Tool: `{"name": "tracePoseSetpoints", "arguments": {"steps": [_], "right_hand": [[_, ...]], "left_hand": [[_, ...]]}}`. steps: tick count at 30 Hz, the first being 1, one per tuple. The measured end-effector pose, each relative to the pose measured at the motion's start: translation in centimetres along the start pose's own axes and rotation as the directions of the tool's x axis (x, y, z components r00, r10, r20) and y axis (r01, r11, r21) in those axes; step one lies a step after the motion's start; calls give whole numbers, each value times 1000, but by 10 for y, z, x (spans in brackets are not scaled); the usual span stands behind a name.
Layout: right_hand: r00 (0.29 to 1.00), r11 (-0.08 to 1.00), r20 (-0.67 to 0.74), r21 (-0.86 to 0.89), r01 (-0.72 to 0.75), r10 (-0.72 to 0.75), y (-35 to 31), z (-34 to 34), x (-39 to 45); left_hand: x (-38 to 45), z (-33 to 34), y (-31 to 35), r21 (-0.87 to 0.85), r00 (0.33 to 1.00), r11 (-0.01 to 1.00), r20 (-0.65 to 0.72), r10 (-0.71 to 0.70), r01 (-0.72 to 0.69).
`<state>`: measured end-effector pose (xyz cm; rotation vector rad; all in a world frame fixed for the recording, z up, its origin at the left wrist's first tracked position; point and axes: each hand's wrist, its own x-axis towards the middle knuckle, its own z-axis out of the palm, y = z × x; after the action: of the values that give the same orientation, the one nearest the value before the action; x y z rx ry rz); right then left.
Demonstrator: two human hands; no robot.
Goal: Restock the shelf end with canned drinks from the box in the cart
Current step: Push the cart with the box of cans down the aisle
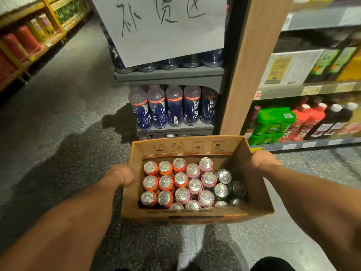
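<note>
Hands (pixel 121 176) gripping shelf-pointing box (pixel 195 215)

Brown cardboard box (pixel 195 215) with silver-topped cans (pixel 181 178): orange at 9 o'clock, pink in middle, dark green at 3. Dark blue bottles (pixel 174 108) with white streaks at 12. White sign (pixel 166 26), black handwriting.

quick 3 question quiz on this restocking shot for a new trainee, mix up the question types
1. True or false: the cardboard box is resting in a cart.
2. Which can colour sits at the box's left side? A) orange B) green C) pink
3. What fills the shelf end ahead of the box?

Key:
1. False. The left hand and right hand grip its side walls and carry it over the floor.
2. A, the orange cans.
3. Blue-labelled bottles, with a handwritten paper sign above.
</note>
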<state>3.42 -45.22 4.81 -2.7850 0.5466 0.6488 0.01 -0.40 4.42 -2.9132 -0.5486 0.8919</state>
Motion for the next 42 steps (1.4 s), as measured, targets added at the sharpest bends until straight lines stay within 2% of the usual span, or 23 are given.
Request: {"name": "tracePoseSetpoints", "arguments": {"steps": [6,11,15,21,27,29,33,35,37,40,42], "right_hand": [[992,991,-43,65,-118,121,49,-129,-89],[973,971,-66,111,-212,220,105,-246,-186],[951,950,-85,126,-286,297,164,-340,-264],[936,943,-150,158,-294,318,278,-475,-355],[919,947,-233,34,-319,318,399,-584,-403],[903,938,-273,-7,-348,333,439,-611,-415],[854,902,-307,37,-430,419,529,-649,-426],[840,882,-283,46,-469,462,577,-662,-428],[822,861,-286,17,-508,492,623,-678,-435],[808,840,-316,-60,-539,497,696,-710,-441],[795,825,-315,-61,-562,518,747,-734,-443]], "left_hand": [[-95,-123,30,111,992,987,-33,124,-120],[-195,-238,71,260,967,933,12,255,-250],[-286,-327,124,272,934,904,-49,355,-329],[-429,-431,218,341,864,828,-78,498,-446],[-546,-488,330,456,834,766,-87,545,-453],[-577,-498,371,505,807,728,-98,582,-464],[-623,-515,469,455,742,708,-140,656,-540],[-642,-525,523,409,719,694,-120,685,-593],[-671,-533,576,448,702,659,-91,706,-604],[-725,-554,658,528,628,566,-77,774,-633],[-762,-569,710,477,598,567,-103,795,-671]]}}
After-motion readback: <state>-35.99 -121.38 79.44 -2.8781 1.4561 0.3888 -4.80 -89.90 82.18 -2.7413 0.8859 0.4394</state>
